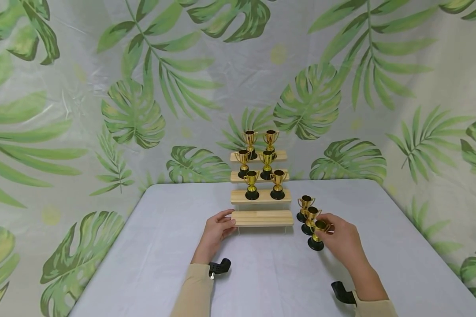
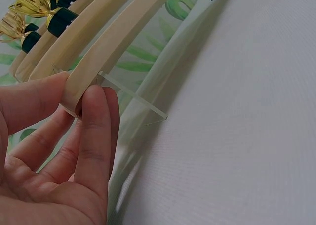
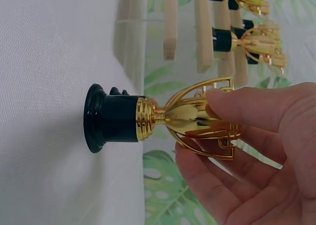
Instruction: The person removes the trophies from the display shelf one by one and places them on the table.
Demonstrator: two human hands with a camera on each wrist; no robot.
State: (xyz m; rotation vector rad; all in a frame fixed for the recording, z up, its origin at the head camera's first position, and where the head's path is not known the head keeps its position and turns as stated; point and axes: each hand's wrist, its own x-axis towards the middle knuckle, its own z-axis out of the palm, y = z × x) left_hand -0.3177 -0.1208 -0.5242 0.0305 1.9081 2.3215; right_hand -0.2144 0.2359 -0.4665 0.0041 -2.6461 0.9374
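Observation:
My left hand (image 1: 218, 229) pinches the left end of the lowest wooden shelf (image 1: 262, 218) of a stepped stand, thumb and fingers on its two faces in the left wrist view. On the right, my right hand (image 1: 341, 237) grips the cup of a small gold trophy (image 3: 192, 117) with a black base, the nearest of a row. Its thumb lies on the bowl and the fingers pass behind a handle. Two more trophies, a middle one (image 1: 311, 220) and a far one (image 1: 305, 207), stand just behind it. The lowest shelf bears no trophy.
Pairs of gold trophies stand on the three upper shelves, among them a front-left trophy (image 1: 251, 185) and a front-right trophy (image 1: 277, 185). Thin clear supports (image 2: 136, 96) carry the shelves. A white cloth covers the table (image 1: 143, 264), and a leaf-print curtain (image 1: 222, 66) hangs behind.

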